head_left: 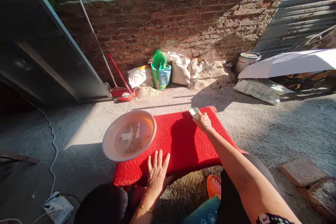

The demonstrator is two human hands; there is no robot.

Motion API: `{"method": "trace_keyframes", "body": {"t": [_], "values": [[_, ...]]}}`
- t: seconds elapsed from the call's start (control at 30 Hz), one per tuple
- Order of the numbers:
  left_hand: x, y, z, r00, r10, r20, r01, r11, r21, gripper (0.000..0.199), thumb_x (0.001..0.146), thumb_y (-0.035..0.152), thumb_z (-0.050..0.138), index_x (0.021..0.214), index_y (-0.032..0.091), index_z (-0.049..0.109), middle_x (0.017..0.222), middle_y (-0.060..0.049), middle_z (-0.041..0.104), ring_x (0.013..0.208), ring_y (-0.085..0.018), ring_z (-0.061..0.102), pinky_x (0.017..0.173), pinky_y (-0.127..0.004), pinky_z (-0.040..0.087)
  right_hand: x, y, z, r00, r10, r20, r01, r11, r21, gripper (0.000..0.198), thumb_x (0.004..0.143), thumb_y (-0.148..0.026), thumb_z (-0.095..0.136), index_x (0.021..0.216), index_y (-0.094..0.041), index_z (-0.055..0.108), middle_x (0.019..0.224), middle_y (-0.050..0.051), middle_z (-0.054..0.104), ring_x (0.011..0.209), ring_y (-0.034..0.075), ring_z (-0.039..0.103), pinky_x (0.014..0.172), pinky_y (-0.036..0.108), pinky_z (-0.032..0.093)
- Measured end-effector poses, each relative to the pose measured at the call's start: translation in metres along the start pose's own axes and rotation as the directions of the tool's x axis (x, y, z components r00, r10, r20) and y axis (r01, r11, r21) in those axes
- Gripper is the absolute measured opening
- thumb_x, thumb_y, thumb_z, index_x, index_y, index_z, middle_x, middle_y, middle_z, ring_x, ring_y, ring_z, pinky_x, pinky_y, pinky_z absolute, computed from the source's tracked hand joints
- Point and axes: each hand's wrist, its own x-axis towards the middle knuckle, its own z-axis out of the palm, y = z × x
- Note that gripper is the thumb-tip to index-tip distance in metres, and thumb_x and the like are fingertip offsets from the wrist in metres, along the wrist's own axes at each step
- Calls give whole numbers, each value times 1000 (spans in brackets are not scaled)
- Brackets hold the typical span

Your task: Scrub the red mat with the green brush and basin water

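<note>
A red, fuzzy cloth (157,131) is spread over a low flat support in front of me. My right hand (202,120) reaches to its far right part, with fingers closed around a pale green, flat block (194,112); whether it is a brush or soap I cannot tell. At the cloth's near edge, my left hand (156,171) lies palm down with its fingers spread, holding nothing. Just beyond those fingertips, to the left, a pale pink basin (108,140) stands partly over the cloth's corner. Inside are water and some sediment at the bottom.
Against the brick wall (126,31) stand a green bag (161,73), a white sack (181,71) and a red dustpan (127,95). A white umbrella (288,63) and a bucket (246,62) are at right. A power strip (58,207) with cords lies at left; bricks (301,171) lie at right.
</note>
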Motion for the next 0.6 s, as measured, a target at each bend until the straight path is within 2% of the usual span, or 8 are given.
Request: {"method": "trace_keyframes", "body": {"t": [0.1, 0.2, 0.33, 0.4, 0.47, 0.6], "values": [[2, 2, -7, 999, -15, 52, 15, 1000, -2, 60, 95, 28, 65, 154, 35, 59, 159, -16, 58, 146, -39, 54, 119, -65, 39, 8, 33, -19, 994, 102, -41, -102, 995, 1, 50, 98, -39, 63, 145, -22, 67, 136, 18, 58, 118, 29, 63, 101, 37, 49], [4, 5, -14, 995, -33, 91, 35, 999, -28, 61, 95, 25, 64, 156, 34, 57, 162, -16, 55, 149, -39, 51, 120, -67, 38, 13, 67, -38, 968, 234, -86, -234, 972, 7, 51, 98, -40, 60, 143, -18, 67, 132, 20, 58, 117, 32, 64, 100, 41, 50], [5, 6, -16, 991, -57, 118, 67, 995, -79, 62, 95, 28, 67, 156, 34, 57, 163, -17, 53, 151, -40, 50, 122, -68, 36, 15, 88, -51, 932, 338, -133, -339, 941, 15, 51, 97, -40, 56, 140, -15, 67, 126, 20, 58, 116, 35, 64, 97, 46, 52], [5, 5, -16, 990, -59, 128, 72, 992, -100, 64, 94, 34, 71, 156, 34, 57, 164, -17, 52, 151, -41, 49, 122, -68, 37, 13, 82, -47, 953, 261, -154, -260, 965, 31, 50, 98, -39, 56, 139, -15, 67, 124, 19, 58, 115, 33, 63, 97, 44, 51], [6, 5, -15, 988, -44, 146, 58, 994, -95, 68, 92, 33, 72, 158, 33, 54, 165, -18, 50, 152, -42, 48, 121, -69, 37, 9, 66, -33, 981, 108, -161, -101, 994, 48, 49, 97, -36, 58, 140, -15, 66, 124, 17, 59, 115, 31, 62, 98, 41, 50], [6, 4, -12, 987, -26, 161, 26, 1000, 4, 68, 93, 13, 62, 157, 35, 55, 163, -16, 53, 150, -40, 50, 120, -70, 38, -10, 16, 13, 984, -156, -81, 163, 983, 83, 46, 87, -29, 72, 132, -17, 71, 120, 13, 63, 107, 24, 62, 95, 33, 49]]}}
